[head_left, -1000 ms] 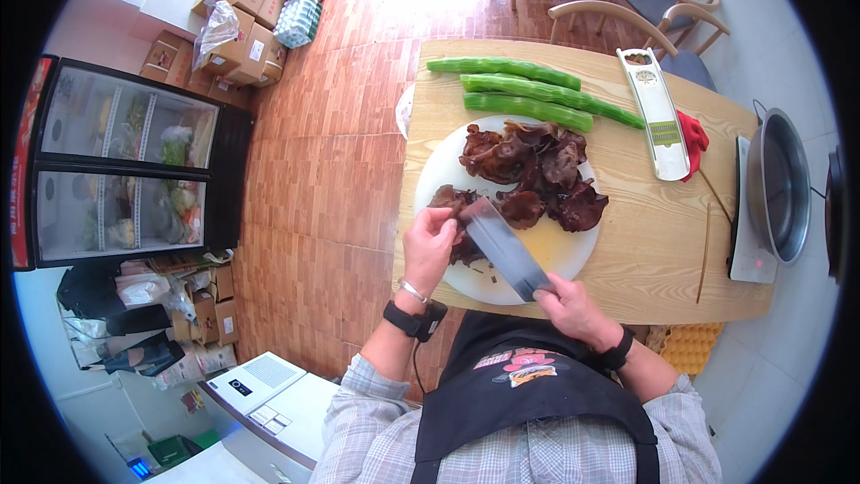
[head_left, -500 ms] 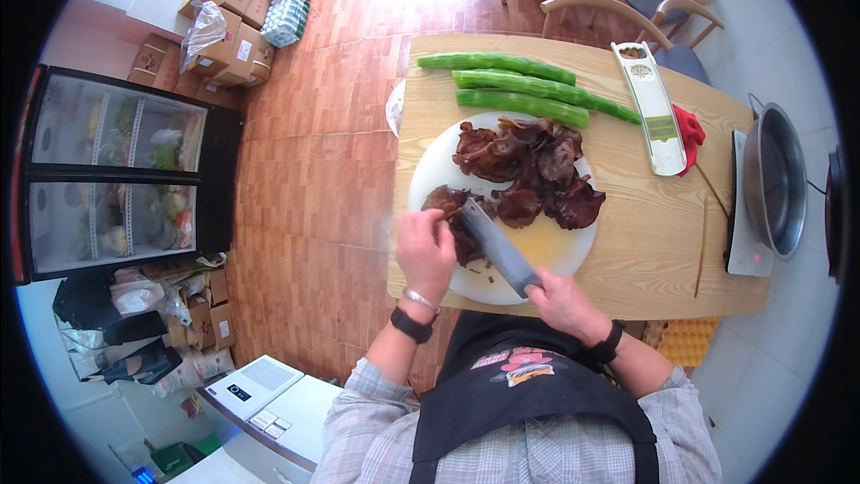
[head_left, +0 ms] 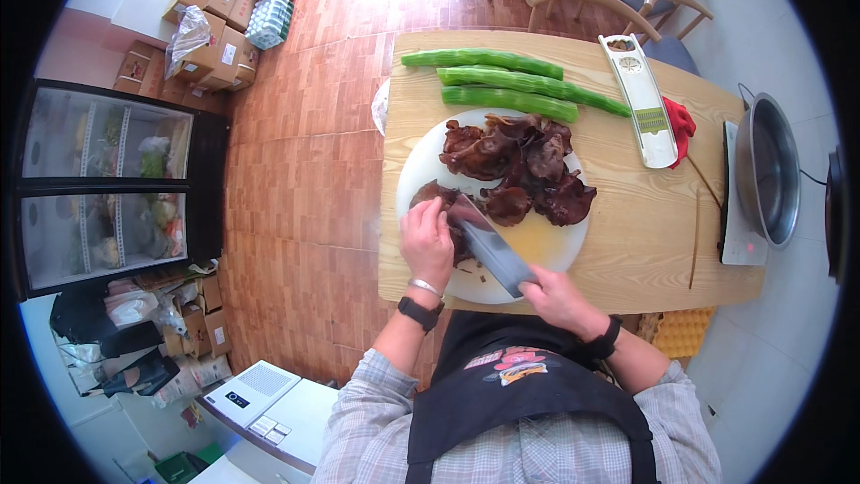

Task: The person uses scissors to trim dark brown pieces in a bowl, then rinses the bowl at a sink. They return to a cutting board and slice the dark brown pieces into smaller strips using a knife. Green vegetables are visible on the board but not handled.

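My right hand [head_left: 564, 301] grips the handle of a wide-bladed cleaver [head_left: 493, 249], which slants up and left over a round white cutting board [head_left: 566, 246]. The fingers of my left hand [head_left: 427, 245] are bent and pressed onto a dark brown piece of wood ear mushroom [head_left: 434, 191] at the board's left side. The blade stands right beside these fingers, against the mushroom; its edge is partly hidden. A heap of larger wood ear mushrooms [head_left: 520, 159] lies on the upper part of the board. Small dark scraps sit near the board's lower edge.
Several long peeled green stems [head_left: 506, 81] lie beyond the board on the wooden table [head_left: 627, 224]. To their right are a white grater [head_left: 643, 108], a red cloth [head_left: 681, 130] and a thin stick [head_left: 695, 242]. A metal basin [head_left: 770, 170] rests on a hot plate at the right.
The view has shifted slightly, so the table appears a little further left. Both hands keep their holds, and the cleaver stays beside the left fingers with almost the same slant.
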`<state>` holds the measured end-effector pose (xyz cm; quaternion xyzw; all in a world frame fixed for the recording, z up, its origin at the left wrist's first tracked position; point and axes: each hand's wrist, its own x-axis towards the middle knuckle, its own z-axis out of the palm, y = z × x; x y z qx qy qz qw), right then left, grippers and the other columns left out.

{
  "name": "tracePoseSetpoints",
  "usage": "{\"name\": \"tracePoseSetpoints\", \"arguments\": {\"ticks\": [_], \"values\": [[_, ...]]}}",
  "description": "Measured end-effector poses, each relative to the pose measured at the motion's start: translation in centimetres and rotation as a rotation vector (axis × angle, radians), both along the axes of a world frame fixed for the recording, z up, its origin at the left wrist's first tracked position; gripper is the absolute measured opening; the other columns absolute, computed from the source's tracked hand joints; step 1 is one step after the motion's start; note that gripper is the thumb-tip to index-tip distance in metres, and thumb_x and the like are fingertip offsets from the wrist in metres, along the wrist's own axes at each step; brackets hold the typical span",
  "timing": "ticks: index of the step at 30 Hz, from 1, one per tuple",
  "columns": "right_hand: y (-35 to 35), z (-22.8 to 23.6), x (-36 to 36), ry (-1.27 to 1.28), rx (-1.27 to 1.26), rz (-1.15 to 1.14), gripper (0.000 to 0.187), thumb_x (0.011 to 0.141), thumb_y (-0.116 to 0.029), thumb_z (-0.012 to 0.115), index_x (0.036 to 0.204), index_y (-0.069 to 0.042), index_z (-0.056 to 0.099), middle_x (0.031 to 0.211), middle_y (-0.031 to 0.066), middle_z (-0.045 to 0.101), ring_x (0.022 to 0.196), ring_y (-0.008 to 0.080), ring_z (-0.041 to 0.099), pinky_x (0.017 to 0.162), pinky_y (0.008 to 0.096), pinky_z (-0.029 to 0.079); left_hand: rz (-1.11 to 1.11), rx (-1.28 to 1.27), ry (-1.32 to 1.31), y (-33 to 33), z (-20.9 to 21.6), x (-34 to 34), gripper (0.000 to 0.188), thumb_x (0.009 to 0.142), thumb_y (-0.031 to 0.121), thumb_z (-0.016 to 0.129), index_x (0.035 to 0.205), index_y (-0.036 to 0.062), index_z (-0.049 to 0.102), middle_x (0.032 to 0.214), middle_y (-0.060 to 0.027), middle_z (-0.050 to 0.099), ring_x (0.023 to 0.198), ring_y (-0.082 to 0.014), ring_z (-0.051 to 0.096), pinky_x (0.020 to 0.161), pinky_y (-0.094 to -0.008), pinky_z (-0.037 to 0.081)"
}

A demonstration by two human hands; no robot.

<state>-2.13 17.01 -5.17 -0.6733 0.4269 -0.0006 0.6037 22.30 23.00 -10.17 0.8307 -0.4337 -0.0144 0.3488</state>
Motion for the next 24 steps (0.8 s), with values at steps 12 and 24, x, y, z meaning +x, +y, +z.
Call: {"name": "tracePoseSetpoints", "arguments": {"ticks": [12, 24], "values": [[-1.5, -0.4, -6.5, -0.093, -0.037, -0.364, 0.012, 0.098, -0.009, 0.061, 0.102, 0.002, 0.062, 0.07, 0.009, 0.06, 0.063, 0.0118, 0.052, 0.059, 0.033, 0.046, -0.066, 0.074, -0.138, 0.6, 1.6, 0.3, 0.031, 0.086, 0.012, 0.074, 0.117, 0.012, 0.072, 0.12, -0.003, 0.068, 0.112, -0.0271, 0.059, 0.096, -0.0429, 0.045], [0.9, -0.8, -9.0, -0.103, -0.032, -0.455, 0.016, 0.098, -0.013, 0.062, 0.105, 0.001, 0.064, 0.075, 0.0037, 0.062, 0.067, 0.0093, 0.052, 0.06, 0.0302, 0.046, -0.424, 0.079, -0.212, -3.3, 3.5, -6.9, 0.044, 0.079, 0.015, 0.078, 0.121, 0.0101, 0.068, 0.118, -0.0067, 0.065, 0.117, -0.0298, 0.059, 0.1, -0.0449, 0.043]]}}
